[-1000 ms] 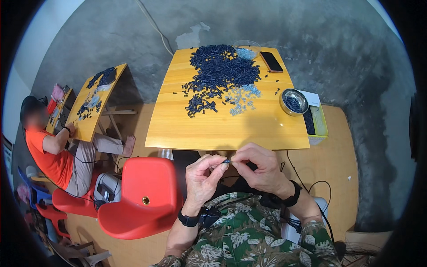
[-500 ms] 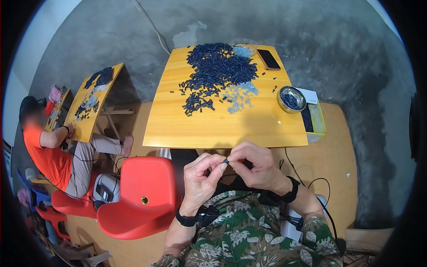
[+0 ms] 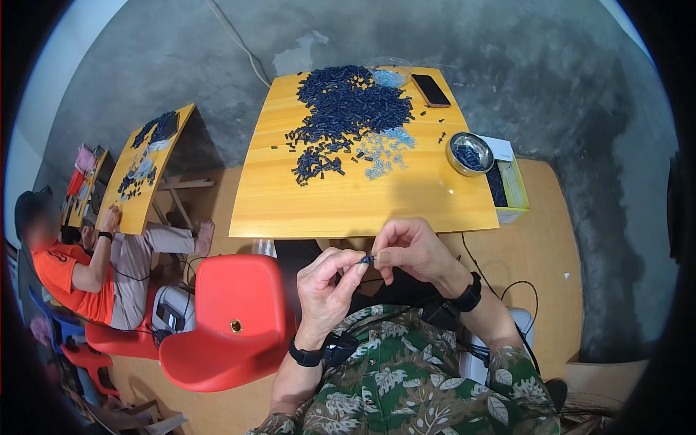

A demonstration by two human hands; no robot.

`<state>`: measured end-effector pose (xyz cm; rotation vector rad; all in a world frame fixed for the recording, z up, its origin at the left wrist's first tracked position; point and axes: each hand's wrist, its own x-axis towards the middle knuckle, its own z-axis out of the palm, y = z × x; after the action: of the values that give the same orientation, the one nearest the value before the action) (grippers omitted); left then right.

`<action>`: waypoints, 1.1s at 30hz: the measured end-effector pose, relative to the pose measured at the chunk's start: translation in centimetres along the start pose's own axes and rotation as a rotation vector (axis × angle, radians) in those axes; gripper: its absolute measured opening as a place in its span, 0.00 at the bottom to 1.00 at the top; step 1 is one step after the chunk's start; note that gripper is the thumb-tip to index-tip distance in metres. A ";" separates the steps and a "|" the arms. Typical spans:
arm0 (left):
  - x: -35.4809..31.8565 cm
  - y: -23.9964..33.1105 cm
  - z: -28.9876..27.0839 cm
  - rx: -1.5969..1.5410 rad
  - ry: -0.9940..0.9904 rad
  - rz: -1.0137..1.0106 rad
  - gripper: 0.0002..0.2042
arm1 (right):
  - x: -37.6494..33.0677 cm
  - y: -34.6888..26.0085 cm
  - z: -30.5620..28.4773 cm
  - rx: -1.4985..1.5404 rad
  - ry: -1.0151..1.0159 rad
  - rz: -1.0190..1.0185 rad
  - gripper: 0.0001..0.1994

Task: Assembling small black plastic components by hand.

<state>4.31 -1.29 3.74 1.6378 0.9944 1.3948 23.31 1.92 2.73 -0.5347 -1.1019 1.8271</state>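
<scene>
A: Hands, quick?

B: Left hand [image 3: 322, 290] is pinching a small dark piece [image 3: 367, 259] between thumb and forefinger. Right hand [image 3: 413, 254] is meeting its 3 o'clock end; gripping or only touching, can't tell.

A: Where's that piece sitting?

B: It's hanging in the fingertips, just off the 6 o'clock edge of the desk [image 3: 348, 214].

A: Step?

B: Judging: they're working one piece by fingertip. Fingers are hiding whether it's being turned or pressed. Next move is probably calling for a steady left pinch, right fingertips in line with that end.

A: Around it?

B: Dark heap [image 3: 355, 109] is lying at 12 o'clock from the hands, pale clear bits [image 3: 384, 156] are lying below it, metal bowl [image 3: 455, 164] is standing between 1 and 2, holding more dark pieces.
</scene>
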 end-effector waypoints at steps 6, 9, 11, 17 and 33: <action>0.2 0.5 0.3 0.213 0.120 0.142 0.05 | 0.4 -0.2 0.6 -0.064 0.006 -0.044 0.06; -0.1 0.5 0.4 0.197 0.143 0.124 0.05 | 0.7 -0.3 0.6 -0.093 -0.005 -0.062 0.06; 0.1 0.5 0.4 0.188 0.160 0.146 0.05 | 0.8 -0.5 0.4 -0.112 -0.013 -0.048 0.06; 0.3 0.7 0.3 0.185 0.138 0.137 0.04 | 1.5 -0.9 -0.1 -0.121 -0.085 -0.036 0.06; 0.4 -1.5 0.8 0.249 0.200 0.234 0.08 | 2.1 0.5 -0.8 0.202 -0.095 0.130 0.08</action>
<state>4.97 -0.36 2.47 1.8718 1.1586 1.6707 22.60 4.06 2.01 -0.4116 -0.9489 2.0686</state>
